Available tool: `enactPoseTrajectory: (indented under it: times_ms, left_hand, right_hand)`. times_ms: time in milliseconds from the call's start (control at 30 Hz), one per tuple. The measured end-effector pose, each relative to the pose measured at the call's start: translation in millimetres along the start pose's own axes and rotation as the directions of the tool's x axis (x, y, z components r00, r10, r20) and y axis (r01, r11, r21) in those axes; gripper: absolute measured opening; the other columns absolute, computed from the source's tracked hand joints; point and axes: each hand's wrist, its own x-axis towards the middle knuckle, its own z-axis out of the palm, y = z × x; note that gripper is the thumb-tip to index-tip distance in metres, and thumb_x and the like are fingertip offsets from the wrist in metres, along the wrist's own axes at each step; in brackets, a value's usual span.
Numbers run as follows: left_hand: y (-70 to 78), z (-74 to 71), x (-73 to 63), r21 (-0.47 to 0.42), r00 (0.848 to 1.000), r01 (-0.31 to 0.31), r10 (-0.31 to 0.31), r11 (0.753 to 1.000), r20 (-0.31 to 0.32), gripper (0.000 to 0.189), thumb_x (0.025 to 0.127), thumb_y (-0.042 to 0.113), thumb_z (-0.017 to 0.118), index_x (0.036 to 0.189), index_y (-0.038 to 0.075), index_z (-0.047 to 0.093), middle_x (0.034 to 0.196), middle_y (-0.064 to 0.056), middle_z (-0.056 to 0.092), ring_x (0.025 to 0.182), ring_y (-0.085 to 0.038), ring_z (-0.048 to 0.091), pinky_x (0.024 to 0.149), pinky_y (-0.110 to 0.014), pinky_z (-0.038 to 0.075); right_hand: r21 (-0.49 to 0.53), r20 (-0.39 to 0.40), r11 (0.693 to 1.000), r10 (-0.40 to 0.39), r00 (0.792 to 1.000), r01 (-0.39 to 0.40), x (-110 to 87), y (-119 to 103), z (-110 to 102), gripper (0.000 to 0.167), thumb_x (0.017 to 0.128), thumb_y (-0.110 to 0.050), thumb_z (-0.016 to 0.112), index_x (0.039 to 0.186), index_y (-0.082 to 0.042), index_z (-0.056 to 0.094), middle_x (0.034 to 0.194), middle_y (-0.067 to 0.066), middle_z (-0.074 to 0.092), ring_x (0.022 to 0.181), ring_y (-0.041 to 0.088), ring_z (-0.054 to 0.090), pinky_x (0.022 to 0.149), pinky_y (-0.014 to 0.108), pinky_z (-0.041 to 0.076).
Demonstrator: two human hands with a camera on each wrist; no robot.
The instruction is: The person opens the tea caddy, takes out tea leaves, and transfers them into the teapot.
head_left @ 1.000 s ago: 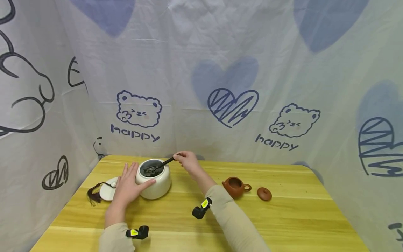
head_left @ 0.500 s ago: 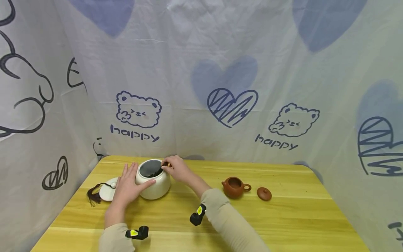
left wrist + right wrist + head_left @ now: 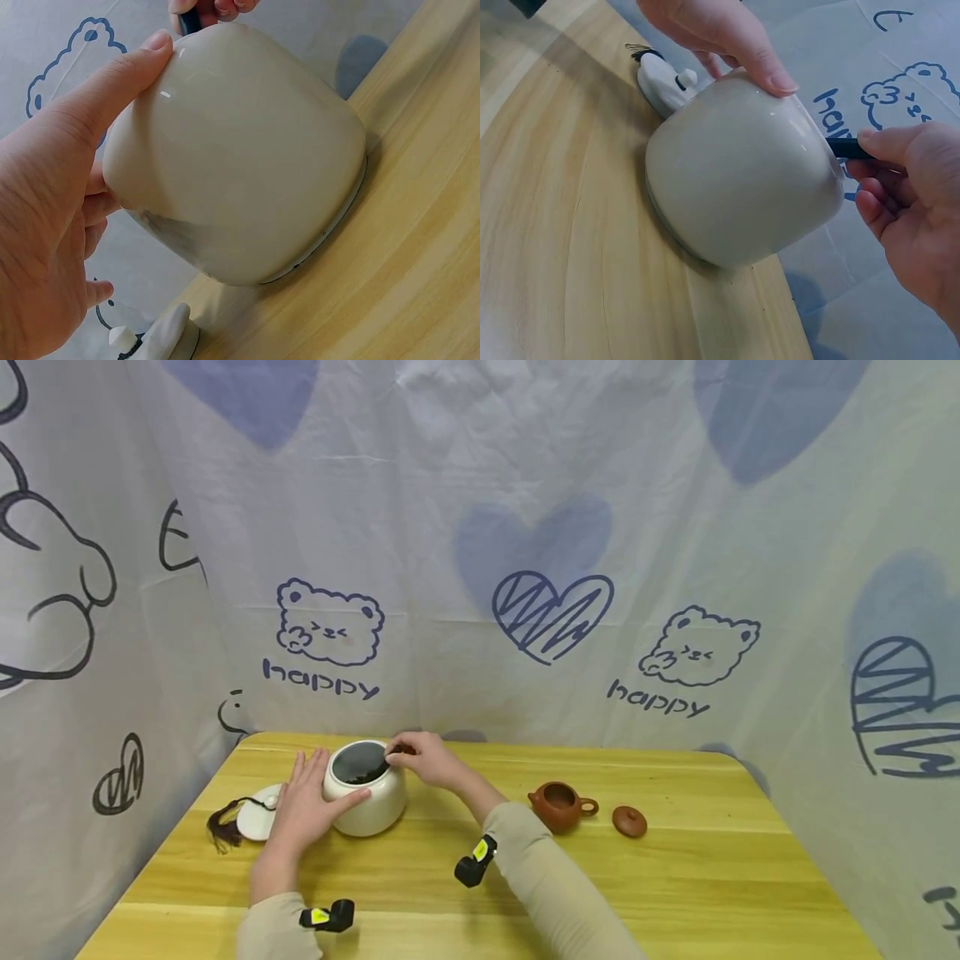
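A white ceramic jar (image 3: pixel 367 810), dark inside, stands on the wooden table. My left hand (image 3: pixel 303 806) holds it at its left side, the thumb near the front of the rim and the fingers spread behind, as the left wrist view also shows. My right hand (image 3: pixel 431 762) is at the right of the rim and pinches the black handle (image 3: pixel 847 148) of a spoon. The spoon's head is down inside the jar, hidden from view. Dark bits (image 3: pixel 367 777) lie in the jar.
Left of the jar lies its white lid (image 3: pixel 255 820) with a dark tassel (image 3: pixel 222 831). To the right stand a brown clay teapot (image 3: pixel 558 810), without its lid, and its small round lid (image 3: pixel 630 822). A printed cloth (image 3: pixel 450 693) hangs behind the table.
My right hand has moved left and down to the rim, and the spoon has gone deeper into the jar, mostly by half a second ago. My left hand stays put.
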Motion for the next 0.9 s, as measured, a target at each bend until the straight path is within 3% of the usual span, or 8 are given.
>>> enactPoseTrajectory:
  times_ms: [167,367,600,667,800,900]
  left_hand:
    - [-1.6,1.6,0.4,-0.004,1.0,0.007,-0.007,1.0,0.003,0.115,0.079,0.072,0.061,0.155,-0.001,0.015,0.162,-0.024,0.011,0.15,-0.045,-0.002,0.115,-0.072,0.005]
    - [-1.8,1.5,1.1,-0.001,1.0,0.004,-0.004,1.0,-0.001,0.114,0.08,0.072,0.06,0.155,-0.001,0.014,0.162,-0.024,0.011,0.15,-0.045,-0.001,0.116,-0.071,0.006]
    - [-3.6,3.4,0.3,-0.006,1.0,0.003,-0.003,1.0,-0.002,0.115,0.079,0.073,0.06,0.155,-0.001,0.014,0.162,-0.024,0.011,0.15,-0.045,-0.001,0.115,-0.071,0.005]
    - [-4.1,3.8,0.4,-0.007,1.0,0.004,-0.004,1.0,-0.002,0.116,0.079,0.073,0.06,0.155,-0.001,0.013,0.162,-0.024,0.011,0.15,-0.045,-0.002,0.116,-0.071,0.005]
    - [-2.4,2.4,0.4,-0.011,1.0,0.007,-0.007,1.0,0.003,0.116,0.079,0.073,0.06,0.155,0.0,0.012,0.162,-0.024,0.01,0.15,-0.045,-0.002,0.116,-0.071,0.004]
    - [-1.5,0.9,0.4,-0.012,1.0,0.008,-0.007,1.0,0.003,0.116,0.079,0.073,0.06,0.155,0.0,0.012,0.162,-0.024,0.01,0.15,-0.045,-0.002,0.116,-0.071,0.004]
  right_hand:
    - [0.114,-0.005,0.993,0.044,0.999,-0.043,-0.9,2.9,-2.0,0.021,0.097,-0.021,0.061,0.107,-0.005,0.07,0.102,0.007,0.068,0.083,0.009,0.052,0.07,0.019,0.046]
    - [0.288,-0.033,0.951,0.125,0.992,-0.11,-1.5,7.3,-3.8,0.022,0.097,-0.019,0.061,0.106,-0.002,0.07,0.1,0.01,0.068,0.08,0.008,0.053,0.068,0.019,0.048]
    - [0.373,-0.101,0.922,0.148,0.984,-0.1,-2.4,12.4,-2.9,0.022,0.096,-0.014,0.06,0.106,0.004,0.069,0.104,0.02,0.069,0.084,0.011,0.058,0.083,0.042,0.056]
    - [0.39,-0.126,0.915,0.164,0.978,-0.103,0.3,17.9,-2.5,0.022,0.096,-0.014,0.06,0.106,0.004,0.069,0.101,0.017,0.069,0.083,0.009,0.056,0.08,0.038,0.056]
    - [0.416,-0.182,0.904,0.191,0.965,-0.1,1.7,19.6,-6.4,0.023,0.096,-0.013,0.06,0.106,0.006,0.068,0.091,0.007,0.067,0.083,0.012,0.055,0.068,0.021,0.048]
    - [0.426,-0.226,0.9,0.204,0.953,-0.091,1.6,19.7,-8.8,0.023,0.096,-0.013,0.06,0.106,0.007,0.068,0.084,0.0,0.061,0.08,0.011,0.052,0.067,0.019,0.046]
